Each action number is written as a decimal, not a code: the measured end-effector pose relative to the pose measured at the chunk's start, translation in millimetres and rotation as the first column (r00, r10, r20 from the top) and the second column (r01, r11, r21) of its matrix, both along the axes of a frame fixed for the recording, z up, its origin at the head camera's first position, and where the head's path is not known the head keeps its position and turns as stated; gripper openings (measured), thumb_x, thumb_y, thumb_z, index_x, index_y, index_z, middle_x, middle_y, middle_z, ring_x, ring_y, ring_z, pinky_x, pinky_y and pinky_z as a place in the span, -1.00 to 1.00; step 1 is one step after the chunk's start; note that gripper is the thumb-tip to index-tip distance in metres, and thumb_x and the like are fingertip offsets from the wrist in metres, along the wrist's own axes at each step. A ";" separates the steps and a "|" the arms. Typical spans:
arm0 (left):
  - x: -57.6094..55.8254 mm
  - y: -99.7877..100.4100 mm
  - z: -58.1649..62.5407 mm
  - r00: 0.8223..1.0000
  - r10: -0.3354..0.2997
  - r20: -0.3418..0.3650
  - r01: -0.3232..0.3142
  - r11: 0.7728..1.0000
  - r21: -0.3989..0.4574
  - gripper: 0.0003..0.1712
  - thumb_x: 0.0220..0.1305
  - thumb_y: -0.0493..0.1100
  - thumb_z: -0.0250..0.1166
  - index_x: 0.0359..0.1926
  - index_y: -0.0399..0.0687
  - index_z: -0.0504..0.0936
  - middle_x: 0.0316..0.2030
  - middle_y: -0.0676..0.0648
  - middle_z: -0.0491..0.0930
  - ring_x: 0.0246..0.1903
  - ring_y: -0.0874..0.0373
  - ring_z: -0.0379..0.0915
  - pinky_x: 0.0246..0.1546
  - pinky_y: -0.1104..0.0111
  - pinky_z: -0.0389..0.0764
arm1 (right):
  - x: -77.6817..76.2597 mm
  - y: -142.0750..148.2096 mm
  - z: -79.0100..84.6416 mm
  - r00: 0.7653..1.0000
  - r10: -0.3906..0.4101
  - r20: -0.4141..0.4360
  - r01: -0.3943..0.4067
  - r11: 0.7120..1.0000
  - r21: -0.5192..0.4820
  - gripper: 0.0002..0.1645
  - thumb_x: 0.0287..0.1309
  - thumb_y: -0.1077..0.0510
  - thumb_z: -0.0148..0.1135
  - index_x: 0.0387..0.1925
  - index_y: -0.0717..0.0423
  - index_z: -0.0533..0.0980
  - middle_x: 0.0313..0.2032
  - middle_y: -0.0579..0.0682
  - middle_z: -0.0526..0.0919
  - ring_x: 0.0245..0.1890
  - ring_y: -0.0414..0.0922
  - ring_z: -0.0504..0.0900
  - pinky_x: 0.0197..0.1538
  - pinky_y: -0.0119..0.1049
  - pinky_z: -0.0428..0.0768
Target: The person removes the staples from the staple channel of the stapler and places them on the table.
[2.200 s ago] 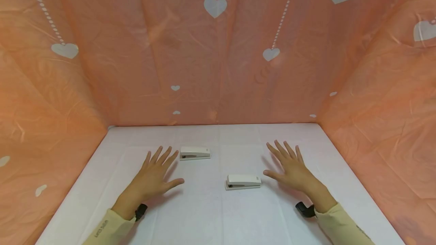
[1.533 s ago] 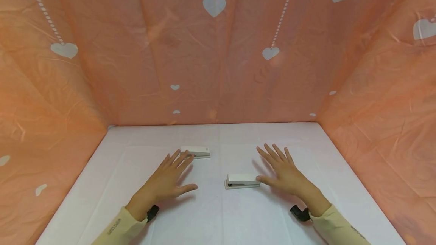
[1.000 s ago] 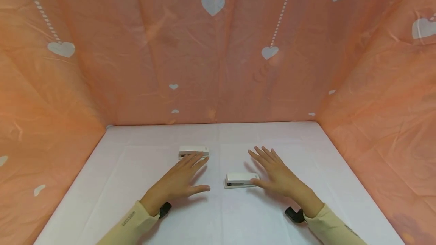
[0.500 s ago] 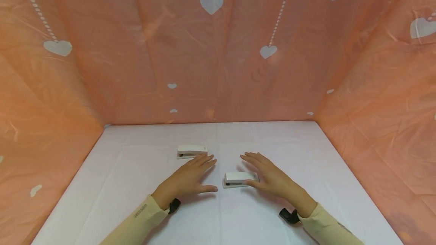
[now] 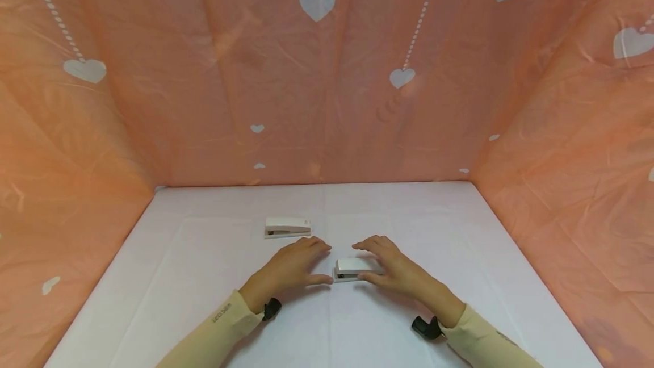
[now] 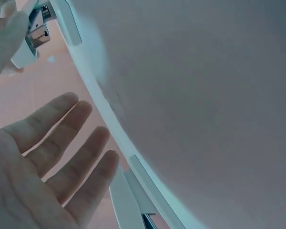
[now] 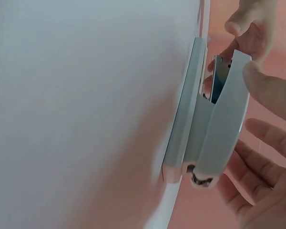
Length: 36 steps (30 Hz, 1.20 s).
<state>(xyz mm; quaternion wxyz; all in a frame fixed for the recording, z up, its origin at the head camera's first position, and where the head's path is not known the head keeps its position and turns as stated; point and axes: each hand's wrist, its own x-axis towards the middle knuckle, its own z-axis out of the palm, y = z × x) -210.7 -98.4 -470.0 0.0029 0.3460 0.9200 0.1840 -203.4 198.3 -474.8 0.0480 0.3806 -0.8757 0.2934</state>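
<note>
Head view: the near stapler [image 5: 349, 267] is flanked by left hand [image 5: 291, 267] and right hand [image 5: 401, 268]; the far stapler [image 5: 287, 226] is set nearer the desk's [image 5: 184, 266] far edge. Left wrist: fingers [image 6: 81, 163] are spread. Right wrist: fingers are parted, contact unclear.

A person's left forearm [image 5: 209, 331] and right forearm [image 5: 487, 337], both sleeved in pale yellow cloth, angle inward toward each other. The bare left hand [image 5: 291, 270] extends gently bent fingers [image 6: 81, 164], slightly spread, its thumb held apart. Opposite, the bare right hand [image 5: 395, 266] arches its fingers [image 7: 248, 176] loosely, thumb stretched toward the left hand.
</note>
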 end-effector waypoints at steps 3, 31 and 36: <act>0.5 3.5 -1.4 1.000 0.000 -0.006 0.000 1.000 0.011 -0.29 0.24 0.23 0.58 0.24 -0.07 0.66 0.18 -0.03 0.65 0.18 0.00 0.60 0.09 0.05 0.68 | -0.8 -2.7 -0.9 1.000 0.020 0.010 -0.020 1.000 -0.014 -0.35 0.25 0.05 0.59 0.29 0.12 0.56 0.19 -0.05 0.64 0.20 -0.08 0.55 0.26 0.05 0.55; 4.0 26.0 -5.4 0.995 0.095 0.020 -0.095 0.995 -0.038 -0.63 0.17 0.15 0.65 -0.14 0.12 0.75 -0.02 0.11 0.67 0.04 0.08 0.57 -0.21 0.16 0.66 | -3.6 -17.1 -8.2 0.991 0.054 0.120 -0.050 0.998 -0.034 -0.57 0.31 0.22 0.52 0.15 0.08 0.56 0.05 -0.06 0.63 0.08 -0.11 0.57 0.21 -0.12 0.58; 5.5 28.3 -4.2 0.993 0.116 0.019 -0.115 0.993 -0.041 -0.62 0.14 0.16 0.66 -0.15 0.14 0.74 -0.02 0.12 0.66 0.06 0.07 0.57 -0.21 0.12 0.67 | -4.3 -19.7 -7.2 0.990 0.016 0.137 -0.016 1.000 0.003 -0.56 0.27 0.16 0.57 0.12 0.09 0.62 0.02 -0.07 0.64 0.04 -0.14 0.56 0.15 -0.15 0.58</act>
